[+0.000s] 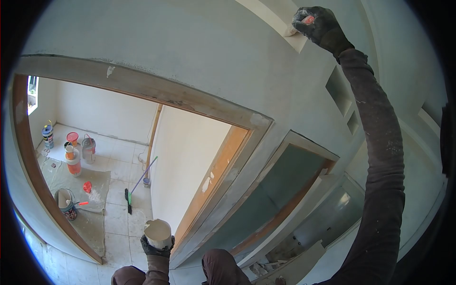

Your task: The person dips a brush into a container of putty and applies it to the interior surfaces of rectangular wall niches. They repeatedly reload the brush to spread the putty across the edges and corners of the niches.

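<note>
1. High up on the right, the right hand (323,29) is curled tight around a tool (309,20). Some red on the tool peeks out between the dark fingers, which have white smears.
2. The tool is by a pale edge (298,43) in the grey wall (228,61). It is hard to tell if the two touch.
3. Down low, the left hand (158,248) is wrapped round the bottom of a pale tub (158,233). Its fingers bend only as far as the tub's sides let them.
4. Next to the left arm are two brown knees (223,266), one on each side.
5. Past the tub is a doorway with a wood frame (223,159).
6. Through it, a broom (129,202) with black bristles and a purple and green stick stands on the white floor (116,216).
7. Left of the broom lies a sheet (92,228), with a bucket (70,213) and a small red thing (87,186) on it.
8. Farther back are a white and orange jug (73,164) and a blue can (48,137).
9. To the right of the doorway is a dark green panel (280,178).
</note>
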`<control>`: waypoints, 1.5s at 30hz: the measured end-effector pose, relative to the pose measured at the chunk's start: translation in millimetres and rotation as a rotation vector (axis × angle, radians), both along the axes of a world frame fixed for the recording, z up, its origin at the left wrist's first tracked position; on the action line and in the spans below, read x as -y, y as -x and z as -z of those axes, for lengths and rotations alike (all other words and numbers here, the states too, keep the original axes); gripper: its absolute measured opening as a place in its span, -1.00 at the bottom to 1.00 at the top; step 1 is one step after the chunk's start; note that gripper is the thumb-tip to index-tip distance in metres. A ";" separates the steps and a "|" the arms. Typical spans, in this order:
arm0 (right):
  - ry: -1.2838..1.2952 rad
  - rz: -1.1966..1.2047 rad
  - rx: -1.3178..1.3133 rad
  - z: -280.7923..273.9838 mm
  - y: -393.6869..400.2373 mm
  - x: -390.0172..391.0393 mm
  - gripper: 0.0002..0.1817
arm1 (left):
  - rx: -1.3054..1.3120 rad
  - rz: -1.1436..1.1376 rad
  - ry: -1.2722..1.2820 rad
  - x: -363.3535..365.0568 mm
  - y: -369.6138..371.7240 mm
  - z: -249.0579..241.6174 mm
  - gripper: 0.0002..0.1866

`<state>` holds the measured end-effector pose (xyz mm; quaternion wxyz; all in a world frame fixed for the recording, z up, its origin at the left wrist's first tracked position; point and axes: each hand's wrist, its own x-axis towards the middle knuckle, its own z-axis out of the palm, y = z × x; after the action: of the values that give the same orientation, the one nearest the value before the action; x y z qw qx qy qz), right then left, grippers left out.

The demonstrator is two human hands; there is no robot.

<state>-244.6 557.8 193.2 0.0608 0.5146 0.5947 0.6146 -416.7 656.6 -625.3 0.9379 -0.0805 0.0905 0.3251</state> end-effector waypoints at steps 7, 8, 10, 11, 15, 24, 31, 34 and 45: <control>0.442 -0.740 -1.101 -14.3 9.6 57.0 -0.81 | -0.031 0.000 -0.005 -5.6 1.5 3.3 -0.29; 0.422 -0.667 -1.352 0.1 58.0 66.0 -0.89 | -0.030 -0.001 -0.008 -6.3 2.8 1.6 -0.29; 0.313 -0.475 -0.913 -2.9 61.5 67.6 -0.84 | -0.040 0.011 0.050 -7.1 4.9 -4.4 -0.38; 0.196 -0.278 -0.481 -3.0 64.7 69.2 -0.79 | -0.038 0.008 0.041 -8.3 3.5 -3.2 -0.38; -0.041 -0.006 -0.243 8.1 80.9 45.3 -0.50 | -0.022 -0.010 -0.024 -10.8 -0.9 6.2 -0.37; 0.039 0.368 -0.331 12.3 44.5 -24.6 -0.75 | 0.026 -0.034 -0.135 -10.3 -2.7 24.5 -0.27; 0.000 0.240 -0.102 0.9 91.2 69.8 -0.50 | 0.025 0.006 0.000 -9.3 4.1 19.5 -0.25; 0.484 -0.620 -0.772 13.2 86.6 82.3 -0.68 | 0.020 0.007 0.018 -11.9 0.8 22.3 -0.24; 0.064 0.079 0.068 11.0 59.2 69.2 -0.47 | -0.062 0.000 -0.137 -8.9 3.9 15.9 -0.33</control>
<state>-303.7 488.6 182.2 0.1216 0.5141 0.5908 0.6098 -420.6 665.5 -641.2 0.9380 -0.0059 0.0969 0.3327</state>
